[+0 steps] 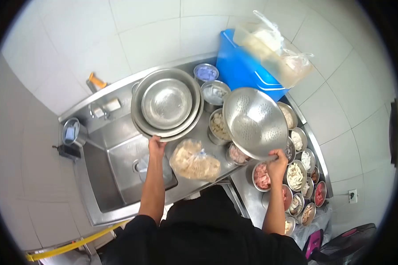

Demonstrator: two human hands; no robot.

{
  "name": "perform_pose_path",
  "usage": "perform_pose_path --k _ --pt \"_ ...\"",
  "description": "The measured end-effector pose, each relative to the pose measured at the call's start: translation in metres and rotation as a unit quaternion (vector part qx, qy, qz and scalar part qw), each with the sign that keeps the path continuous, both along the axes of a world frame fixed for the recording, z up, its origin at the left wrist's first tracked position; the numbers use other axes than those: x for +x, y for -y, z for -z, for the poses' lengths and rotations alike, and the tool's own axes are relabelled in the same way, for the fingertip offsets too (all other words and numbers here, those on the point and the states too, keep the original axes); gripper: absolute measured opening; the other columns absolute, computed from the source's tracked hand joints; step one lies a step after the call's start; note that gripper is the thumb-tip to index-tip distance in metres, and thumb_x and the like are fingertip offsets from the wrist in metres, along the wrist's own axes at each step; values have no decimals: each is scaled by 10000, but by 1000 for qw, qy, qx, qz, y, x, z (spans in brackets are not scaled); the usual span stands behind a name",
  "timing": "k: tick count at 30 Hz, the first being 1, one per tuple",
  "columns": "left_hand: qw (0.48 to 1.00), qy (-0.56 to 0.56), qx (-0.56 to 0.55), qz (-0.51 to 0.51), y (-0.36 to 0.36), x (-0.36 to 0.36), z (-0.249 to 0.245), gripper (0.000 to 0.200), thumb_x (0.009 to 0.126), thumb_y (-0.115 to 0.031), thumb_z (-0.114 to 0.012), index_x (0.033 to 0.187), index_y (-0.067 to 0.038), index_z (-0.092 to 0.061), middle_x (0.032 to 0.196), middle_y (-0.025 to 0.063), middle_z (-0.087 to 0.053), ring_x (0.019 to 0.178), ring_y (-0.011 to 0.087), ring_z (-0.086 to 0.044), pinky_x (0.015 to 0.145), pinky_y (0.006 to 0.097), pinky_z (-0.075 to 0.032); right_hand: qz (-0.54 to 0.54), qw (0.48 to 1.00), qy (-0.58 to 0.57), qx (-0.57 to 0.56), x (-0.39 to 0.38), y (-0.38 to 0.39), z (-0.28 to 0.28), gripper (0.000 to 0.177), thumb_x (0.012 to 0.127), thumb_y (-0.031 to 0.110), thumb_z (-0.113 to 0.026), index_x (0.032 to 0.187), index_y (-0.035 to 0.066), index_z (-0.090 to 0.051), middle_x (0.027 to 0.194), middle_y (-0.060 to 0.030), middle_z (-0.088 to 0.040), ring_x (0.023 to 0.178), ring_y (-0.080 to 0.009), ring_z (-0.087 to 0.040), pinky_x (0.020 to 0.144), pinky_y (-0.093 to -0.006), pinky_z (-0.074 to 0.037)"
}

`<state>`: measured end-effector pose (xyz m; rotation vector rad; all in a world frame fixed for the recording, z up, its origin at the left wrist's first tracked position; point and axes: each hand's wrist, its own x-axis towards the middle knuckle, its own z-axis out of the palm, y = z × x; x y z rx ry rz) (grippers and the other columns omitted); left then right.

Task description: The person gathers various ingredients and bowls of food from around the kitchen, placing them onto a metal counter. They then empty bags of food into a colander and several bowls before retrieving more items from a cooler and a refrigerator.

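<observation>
My right hand (277,162) grips the near rim of a metal colander (254,123), which is tilted and held up over several metal pots. At the near edge of a stack of nested metal basins (139,117), my left hand (156,145) is closed on the rim. The innermost basin (167,104) looks wet. Between my forearms, a clear plastic bag of pale food (194,161) lies on the counter. Partly under the colander are a pot of pale chunks (218,126) and a pot of pinkish meat (237,155).
A sink (124,163) with a faucet (102,110) lies to the left. Behind the colander stands a blue bin (236,62) with a bagged plastic tub (274,48) on top. Several pots of cut food, including white strips (295,176) and red meat (262,176), crowd the right counter.
</observation>
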<state>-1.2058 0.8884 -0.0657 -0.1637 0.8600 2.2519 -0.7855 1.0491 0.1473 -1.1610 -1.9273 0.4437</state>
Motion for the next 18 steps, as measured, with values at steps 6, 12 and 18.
perform_pose_path --k 6,12,18 --pt "991 -51 117 41 -26 -29 -62 320 637 -35 -519 950 -9 -586 971 94 -627 897 268 -619 773 416 -548 4 1000 15 17 33 -16 4 202 560 -98 -611 707 39 -592 678 -108 -612 677 -214 -613 628 -321 -468" --pt "961 -247 125 6 -104 -83 -323 85 724 -83 -463 660 -132 -439 682 4 -492 591 179 -502 491 395 -498 -22 994 -96 52 30 -35 -2 176 561 -92 -594 674 42 -597 657 -101 -613 645 -221 -617 604 -292 -461" --pt "908 -326 253 65 -200 -43 -686 403 803 -148 -473 1180 -16 -425 1234 206 -384 1143 476 -395 811 412 -556 -48 988 -134 67 28 -53 -13 230 525 -60 -665 694 87 -613 676 -107 -605 673 -279 -617 598 -346 -473"
